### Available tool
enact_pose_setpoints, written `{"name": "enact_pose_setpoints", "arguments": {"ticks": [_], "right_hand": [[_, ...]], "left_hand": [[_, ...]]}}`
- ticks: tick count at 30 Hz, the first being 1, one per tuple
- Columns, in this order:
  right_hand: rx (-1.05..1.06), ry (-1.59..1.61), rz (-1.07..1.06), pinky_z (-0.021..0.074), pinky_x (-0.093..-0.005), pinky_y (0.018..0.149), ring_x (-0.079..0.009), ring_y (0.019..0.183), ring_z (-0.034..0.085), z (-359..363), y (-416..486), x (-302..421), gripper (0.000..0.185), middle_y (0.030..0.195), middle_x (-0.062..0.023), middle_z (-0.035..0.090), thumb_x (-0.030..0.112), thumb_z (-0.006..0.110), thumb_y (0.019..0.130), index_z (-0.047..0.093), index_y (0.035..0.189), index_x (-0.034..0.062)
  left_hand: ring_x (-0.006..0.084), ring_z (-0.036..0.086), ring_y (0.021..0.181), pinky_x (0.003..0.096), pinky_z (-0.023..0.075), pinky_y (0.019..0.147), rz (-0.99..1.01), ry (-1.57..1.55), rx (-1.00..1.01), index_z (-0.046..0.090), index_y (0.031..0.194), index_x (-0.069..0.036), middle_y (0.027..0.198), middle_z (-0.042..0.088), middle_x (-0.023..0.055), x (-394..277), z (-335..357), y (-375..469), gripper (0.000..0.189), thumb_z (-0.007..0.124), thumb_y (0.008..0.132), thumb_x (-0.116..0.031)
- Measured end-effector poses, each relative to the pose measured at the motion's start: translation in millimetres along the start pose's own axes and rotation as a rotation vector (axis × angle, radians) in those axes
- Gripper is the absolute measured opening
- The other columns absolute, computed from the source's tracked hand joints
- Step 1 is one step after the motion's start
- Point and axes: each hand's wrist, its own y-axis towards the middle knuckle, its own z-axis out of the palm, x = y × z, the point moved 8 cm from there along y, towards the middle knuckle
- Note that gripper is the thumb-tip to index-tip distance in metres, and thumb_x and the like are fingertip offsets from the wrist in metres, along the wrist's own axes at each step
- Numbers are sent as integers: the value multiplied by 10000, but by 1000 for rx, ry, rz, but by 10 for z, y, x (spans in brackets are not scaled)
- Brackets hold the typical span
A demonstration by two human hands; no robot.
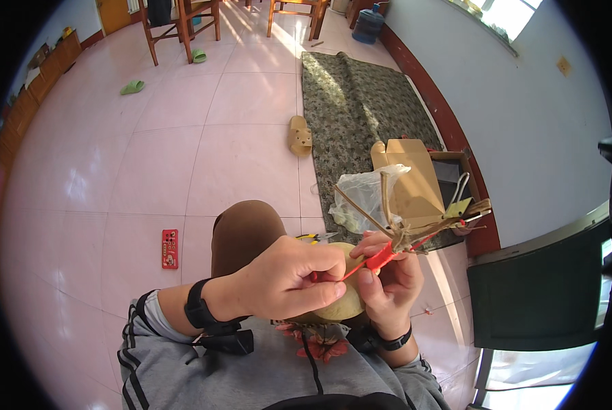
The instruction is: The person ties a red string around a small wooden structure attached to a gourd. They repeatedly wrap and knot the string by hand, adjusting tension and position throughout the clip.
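A pale rounded body (339,305), seemingly a gourd, rests at my lap behind my hands. Red cord (381,257) is wound in a tight band below a bundle of dry stems (406,237), which fans out to the upper right. My right hand (396,287) grips the wrapped part, its thumb against the winding. Pinched in my left hand (301,277) is the loose end of the cord, drawn taut from the band. Fingers partly hide the rounded body and where it meets the stems.
Yellow-handled pliers (313,237) lie beyond my knee. A clear plastic bag (360,197) and an open cardboard box (413,179) sit on the patterned mat (331,143). On the tiles are a red panel with buttons (170,249) and a brown slipper (300,137). At right stands a dark green panel (537,287).
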Motion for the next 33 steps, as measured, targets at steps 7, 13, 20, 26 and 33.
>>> {"name": "enact_pose_setpoints", "arguments": {"ticks": [7, 13, 20, 26, 33], "right_hand": [[-9, 45, -47, 447, -472, 990, -268, 958, 614, 2, 32, 58, 302, 973, -142, 655, 34, 775, 770, 649, 1040, -15], [119, -109, -45, 448, -458, 975, -277, 969, 581, 111, 65, 130, 256, 940, -106, 663, 94, 821, 753, 692, 953, 2], [81, -121, -32, 441, -460, 983, -263, 939, 592, 71, 80, 93, 243, 918, -105, 666, 89, 821, 743, 703, 941, 11], [68, -129, -15, 454, -449, 959, -261, 921, 597, 52, 64, 76, 238, 913, -115, 663, 88, 813, 741, 695, 935, 16], [116, -37, -9, 464, -362, 840, -246, 918, 593, 50, 105, 49, 284, 936, -125, 642, 110, 822, 780, 657, 983, -1]], "left_hand": [[159, 421, 472, 315, 326, 456, 109, 56, -79, 511, 708, -47, 578, 454, 41, 7, -3, -28, 239, 669, 877, -106], [121, 363, 516, 296, 322, 477, 13, -118, -51, 471, 699, -37, 592, 421, 37, 150, -71, -42, 314, 669, 920, -139], [105, 345, 527, 287, 310, 475, -5, -113, -70, 462, 700, -36, 590, 399, 26, 188, -77, -31, 324, 647, 944, -143], [83, 330, 521, 282, 291, 460, -39, -144, -87, 466, 686, -39, 579, 379, 6, 181, -75, -47, 329, 648, 943, -132], [145, 402, 522, 303, 359, 493, 31, 76, -75, 501, 738, -29, 595, 428, 65, -1, -35, -24, 275, 651, 931, -155]]}}
